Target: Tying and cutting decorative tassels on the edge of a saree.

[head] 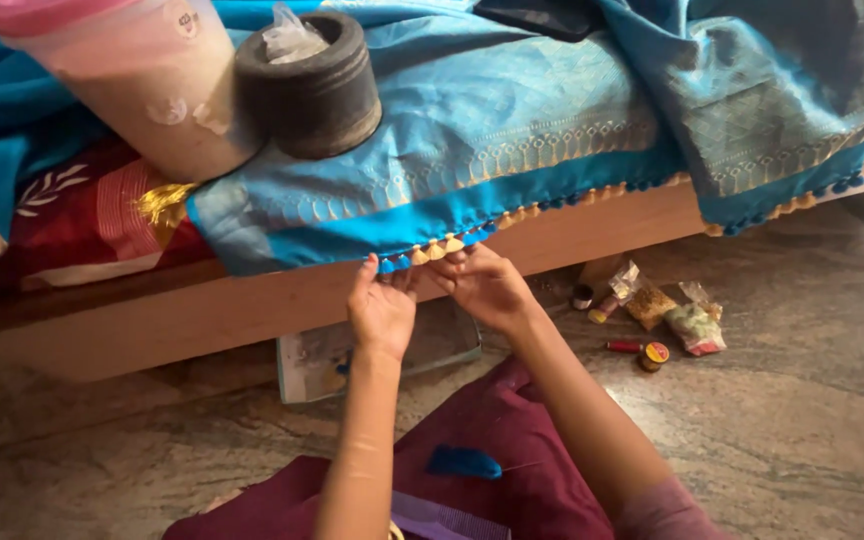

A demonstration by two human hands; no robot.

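Both our hands are raised to the hanging edge of the blue sari (pixel 512 130), which is draped over the wooden bench (pixel 202 310). Our left hand (pixel 382 310) pinches the tassel fringe (pixel 437 250) from below, fingers closed on it. Our right hand (pixel 487 285), just beside, grips the same fringe. 2 thread spools (pixel 642 350) lie on the floor to the right.

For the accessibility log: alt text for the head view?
Both hands, left hand and right hand, pinch the tasselled edge of a blue cloth hanging off a wooden bench. Thread spools and packets lie on the stone floor.
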